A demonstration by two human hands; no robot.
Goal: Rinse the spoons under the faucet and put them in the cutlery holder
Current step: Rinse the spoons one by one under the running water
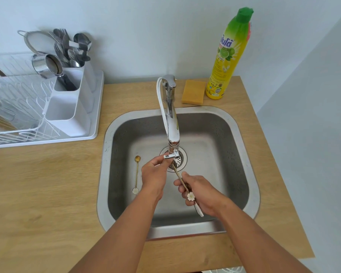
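**Spoon 1 under the spout, spoon 2 waiting in the basin**

Held spoon (182,183): thin gold stem, white flower end piece, centre of frame. Bowl end points up toward the faucet (170,123) outlet and is hidden behind the left hand. Right hand (200,195) pinches the stem near the flower between thumb and fingertips; a pale second handle also shows below that palm, nature unclear. Left hand (155,174) is curled, fingertips at the small lever on the outlet; whether it grips the lever I cannot tell. Water flow not discernible.

Second spoon (136,175): same gold-and-flower type, lying flat on the floor of the sink (250,154), left of the drain, apart from both hands.

Cutlery holder (71,107): white, upper left of frame, on the drying rack; rear compartment crowded with cutlery, 2 front compartments look free.

Risks (judgement): wet narrow stem may slip from the pinch toward the drain; a sudden strong stream could splash off the bowl onto the counter.
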